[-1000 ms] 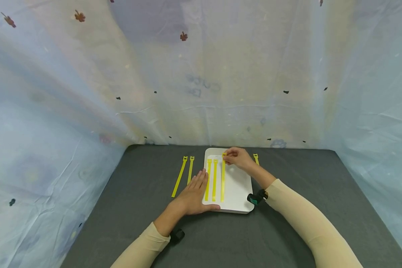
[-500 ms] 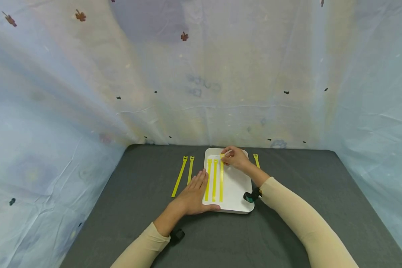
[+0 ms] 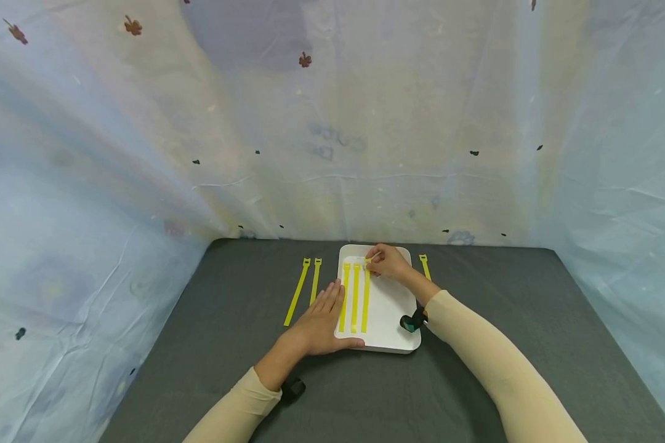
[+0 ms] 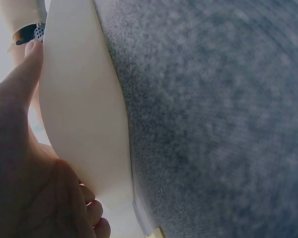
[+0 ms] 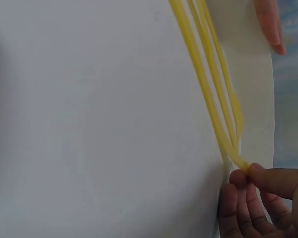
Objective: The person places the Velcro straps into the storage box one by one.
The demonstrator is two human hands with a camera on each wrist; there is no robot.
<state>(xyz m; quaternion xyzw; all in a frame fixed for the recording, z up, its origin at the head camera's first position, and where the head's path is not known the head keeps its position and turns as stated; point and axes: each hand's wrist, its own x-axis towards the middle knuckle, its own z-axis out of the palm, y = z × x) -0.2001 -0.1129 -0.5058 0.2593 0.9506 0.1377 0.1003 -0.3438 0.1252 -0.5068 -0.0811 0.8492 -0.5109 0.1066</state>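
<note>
A shallow white tray lies on the dark table, its side wall filling much of the left wrist view. My right hand pinches the slotted head end of a yellow cable strap between thumb and fingertips; the strap's head is partly hidden. Its length lies along the tray, beside a middle yellow strap and a left yellow strap. In the right wrist view the pinched end lifts slightly off the surface. My left hand rests with straight fingers along the tray's left edge, thumb across its near edge.
Two more yellow straps, an outer one and an inner one, lie on the table left of the tray. Another yellow strap lies to its right, partly behind my right forearm. A patterned curtain borders the table's far edge.
My right hand has shifted slightly left and lowered the pinched strap's head a little toward me, bringing the strap nearer the middle one. My left hand has stayed put.
</note>
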